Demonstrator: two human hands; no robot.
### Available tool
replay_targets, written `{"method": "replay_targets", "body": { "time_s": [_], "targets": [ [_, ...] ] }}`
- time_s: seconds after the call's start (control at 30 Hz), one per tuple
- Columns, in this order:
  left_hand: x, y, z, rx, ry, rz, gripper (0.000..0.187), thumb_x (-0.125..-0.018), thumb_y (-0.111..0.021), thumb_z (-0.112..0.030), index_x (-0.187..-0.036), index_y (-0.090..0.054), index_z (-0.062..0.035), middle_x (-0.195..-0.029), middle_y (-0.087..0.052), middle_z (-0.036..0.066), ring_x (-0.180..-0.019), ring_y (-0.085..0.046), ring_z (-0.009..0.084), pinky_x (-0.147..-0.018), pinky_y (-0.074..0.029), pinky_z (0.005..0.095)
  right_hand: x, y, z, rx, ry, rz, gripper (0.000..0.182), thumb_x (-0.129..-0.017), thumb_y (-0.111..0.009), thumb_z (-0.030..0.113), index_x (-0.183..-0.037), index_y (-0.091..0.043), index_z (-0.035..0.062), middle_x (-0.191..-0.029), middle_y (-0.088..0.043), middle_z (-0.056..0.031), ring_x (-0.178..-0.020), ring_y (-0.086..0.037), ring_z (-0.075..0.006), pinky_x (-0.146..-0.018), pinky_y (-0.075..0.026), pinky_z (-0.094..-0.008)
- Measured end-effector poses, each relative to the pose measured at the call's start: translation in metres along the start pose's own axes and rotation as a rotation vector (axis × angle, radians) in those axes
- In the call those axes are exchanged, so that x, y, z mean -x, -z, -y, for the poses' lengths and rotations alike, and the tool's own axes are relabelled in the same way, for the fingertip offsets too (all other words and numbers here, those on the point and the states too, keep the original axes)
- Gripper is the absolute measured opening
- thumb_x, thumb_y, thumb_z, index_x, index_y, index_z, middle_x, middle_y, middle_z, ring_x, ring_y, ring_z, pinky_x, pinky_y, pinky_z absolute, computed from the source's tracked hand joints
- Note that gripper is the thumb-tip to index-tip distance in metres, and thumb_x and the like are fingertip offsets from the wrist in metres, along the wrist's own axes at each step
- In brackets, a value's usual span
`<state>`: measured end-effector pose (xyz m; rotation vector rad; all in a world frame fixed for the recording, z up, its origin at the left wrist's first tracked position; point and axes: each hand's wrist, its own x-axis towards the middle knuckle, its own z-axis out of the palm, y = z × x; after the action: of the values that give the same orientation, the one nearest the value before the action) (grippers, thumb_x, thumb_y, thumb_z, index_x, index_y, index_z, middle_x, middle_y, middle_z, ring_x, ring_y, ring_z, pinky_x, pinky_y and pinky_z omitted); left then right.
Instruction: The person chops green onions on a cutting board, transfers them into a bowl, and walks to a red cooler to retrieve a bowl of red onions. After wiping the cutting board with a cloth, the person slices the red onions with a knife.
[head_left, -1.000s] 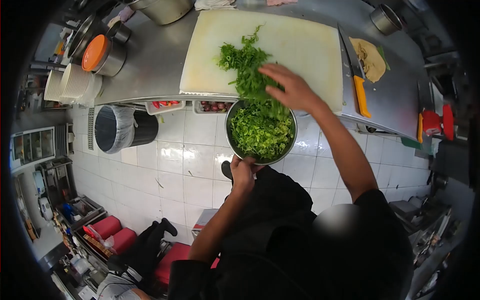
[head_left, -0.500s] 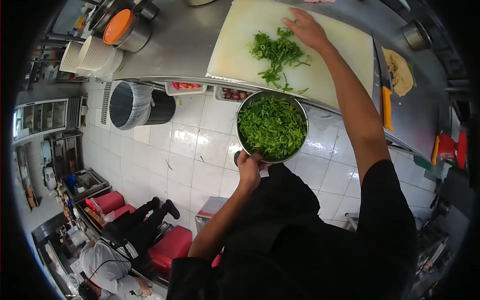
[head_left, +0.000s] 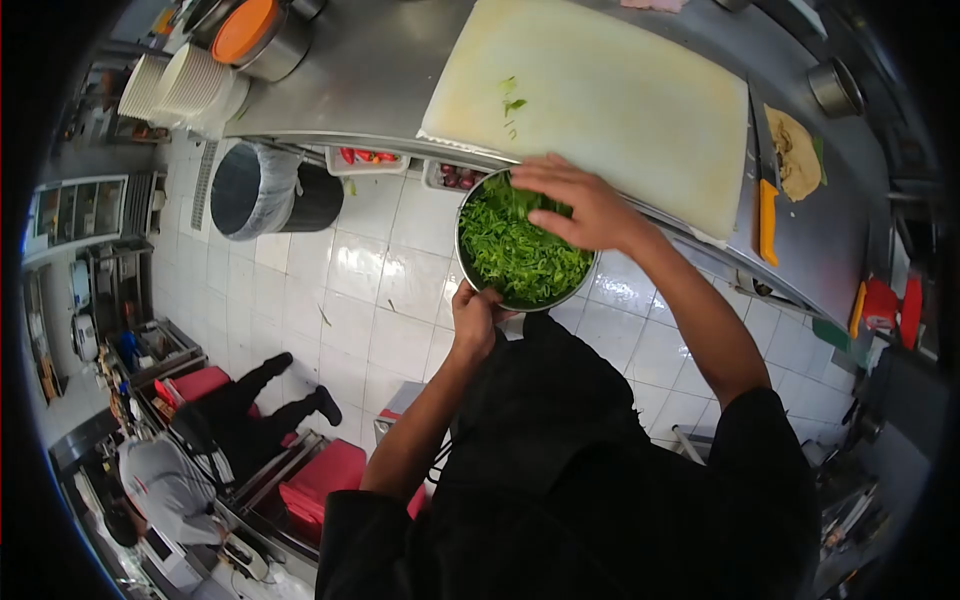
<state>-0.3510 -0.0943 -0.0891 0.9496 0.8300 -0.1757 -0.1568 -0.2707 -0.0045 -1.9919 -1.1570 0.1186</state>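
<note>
A round metal bowl [head_left: 461, 235] full of chopped green leaves [head_left: 525, 255] is held below the counter's front edge. My left hand [head_left: 476, 318] grips its near rim, fingers wrapped around it. Over the bowl's far right side my right hand [head_left: 572, 203] lies with fingers stretched out and thumb apart, just above the greens. Whether its fingertips touch leaves is hidden. Behind it, the white cutting board [head_left: 600, 100] carries only a few green scraps [head_left: 512, 105].
A knife with a yellow handle [head_left: 768, 222] lies right of the board, beside a flat beige piece of food [head_left: 793, 152]. A lined bin [head_left: 240, 190] and crates of red vegetables [head_left: 365, 158] stand below the counter. Another person [head_left: 170, 485] works at lower left.
My right hand has swept the chopped greens off the board toward me and is now over the bowl. The bowl, in my left hand, has shifted slightly left and up in view.
</note>
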Motion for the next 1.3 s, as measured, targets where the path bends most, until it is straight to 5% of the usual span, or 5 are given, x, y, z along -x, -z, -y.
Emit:
{"method": "replay_targets", "body": {
  "time_s": [0.1, 0.27, 0.7, 0.9, 1.3],
  "targets": [
    [0.003, 0.017, 0.011, -0.016, -0.045, 0.02, 0.033, -0.08, -0.048, 0.006, -0.111, -0.058, 0.0001, -0.109, -0.066, 0.015, -0.09, -0.071, 0.028, -0.068, -0.065, 0.0413, 0.009, -0.011, 0.032, -0.166, -0.34, 0.129, 0.031, -0.088, -0.067, 0.011, -0.12, -0.068, 0.01, -0.126, -0.065, -0.0114, -0.119, -0.059, -0.0293, -0.099, -0.048, -0.0384],
    [0.039, 0.039, 0.009, -0.024, -0.014, -0.026, 0.037, -0.077, -0.046, 0.009, -0.111, -0.059, 0.0014, -0.101, -0.068, 0.013, -0.08, -0.071, 0.0232, -0.063, -0.064, 0.0336, 0.002, -0.065, 0.022, 0.071, -0.161, 0.109, 0.016, -0.079, -0.071, 0.011, -0.093, -0.073, 0.0042, -0.087, -0.061, -0.0084, -0.094, -0.061, -0.0279, -0.083, -0.051, -0.0395],
    [0.103, 0.035, -0.05, -0.094, -0.022, -0.016, 0.035, -0.079, -0.05, 0.009, -0.111, -0.059, 0.001, -0.104, -0.067, 0.013, -0.087, -0.07, 0.0255, -0.067, -0.065, 0.0389, -0.007, 0.062, 0.116, -0.154, -0.553, -0.113, 0.028, -0.092, -0.064, 0.017, -0.114, -0.068, 0.0006, -0.119, -0.063, -0.0146, -0.112, -0.06, -0.0308, -0.095, -0.048, -0.0415],
    [0.109, -0.019, -0.08, 0.047, -0.026, 0.051, 0.033, -0.079, -0.049, 0.009, -0.111, -0.056, 0.0016, -0.106, -0.066, 0.015, -0.09, -0.07, 0.0271, -0.071, -0.066, 0.0434, 0.05, 0.017, 0.116, 0.077, -0.495, -0.352, 0.064, -0.098, -0.056, 0.032, -0.144, -0.035, -0.0074, -0.147, -0.038, -0.0309, -0.139, -0.037, -0.0434, -0.114, -0.031, -0.0482],
    [0.075, -0.084, -0.142, -0.163, -0.133, 0.203, 0.039, -0.078, -0.048, 0.005, -0.117, -0.055, 0.0018, -0.114, -0.065, 0.018, -0.097, -0.07, 0.0307, -0.077, -0.065, 0.0432, 0.017, 0.036, 0.122, 0.39, -0.326, -0.414, 0.061, -0.095, -0.058, 0.032, -0.139, -0.042, -0.008, -0.145, -0.04, -0.0293, -0.139, -0.034, -0.0441, -0.117, -0.021, -0.0562]
  ]
}}
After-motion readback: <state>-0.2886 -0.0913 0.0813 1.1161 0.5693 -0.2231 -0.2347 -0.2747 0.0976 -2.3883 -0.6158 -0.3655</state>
